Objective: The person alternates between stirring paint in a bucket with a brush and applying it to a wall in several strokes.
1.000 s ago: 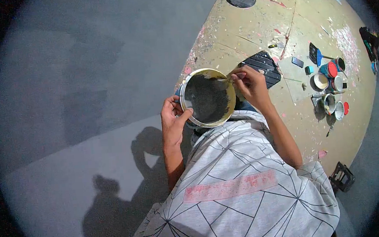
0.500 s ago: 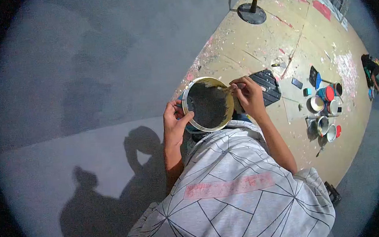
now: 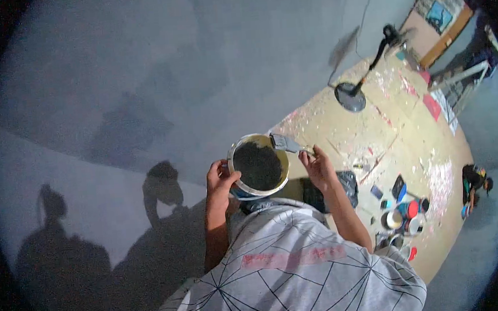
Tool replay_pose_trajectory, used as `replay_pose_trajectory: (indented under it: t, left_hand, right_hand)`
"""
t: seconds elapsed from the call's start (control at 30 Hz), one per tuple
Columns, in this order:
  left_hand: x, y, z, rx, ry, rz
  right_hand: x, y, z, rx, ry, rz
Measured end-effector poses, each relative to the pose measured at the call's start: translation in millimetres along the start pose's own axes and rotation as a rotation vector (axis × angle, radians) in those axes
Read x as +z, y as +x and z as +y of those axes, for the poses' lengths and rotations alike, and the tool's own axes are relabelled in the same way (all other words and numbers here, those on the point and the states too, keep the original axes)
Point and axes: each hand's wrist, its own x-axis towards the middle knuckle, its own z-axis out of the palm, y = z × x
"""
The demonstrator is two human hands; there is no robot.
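My left hand (image 3: 222, 180) grips the left rim of a round bucket (image 3: 285, 173) that has dark grey paint (image 3: 257, 165) inside and a yellowish inner wall. The thumb lies over the rim. My right hand (image 3: 317, 164) holds a paintbrush (image 3: 285, 143) by its handle, to the right of the bucket. The brush's wide, grey-coated head is at the bucket's upper right rim and points left.
A grey wall (image 3: 141, 65) fills the left. On the paint-spattered floor (image 3: 396, 141) stand a fan (image 3: 350, 97), a black tray (image 3: 314, 194) and several paint cans (image 3: 394, 219). Another person (image 3: 472, 187) crouches at the far right. A ladder (image 3: 472, 82) stands at upper right.
The brush has come up out of the bucket to its rim, its head now showing. The bucket sits slightly lower and further left in view. The view has shifted, showing more of the fan and ladder.
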Motion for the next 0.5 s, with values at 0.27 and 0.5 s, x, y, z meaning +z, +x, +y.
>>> replay_pose_trajectory:
  t: [0.27, 0.5]
  left_hand:
    - [-52, 35, -26, 0.099, -0.139, 0.229]
    - [-115, 61, -36, 0.346, 0.211, 0.398]
  right_hand:
    - [167, 85, -29, -0.017, 0.147, -0.53]
    - [440, 27, -86, -1.139, -0.776, -0.822]
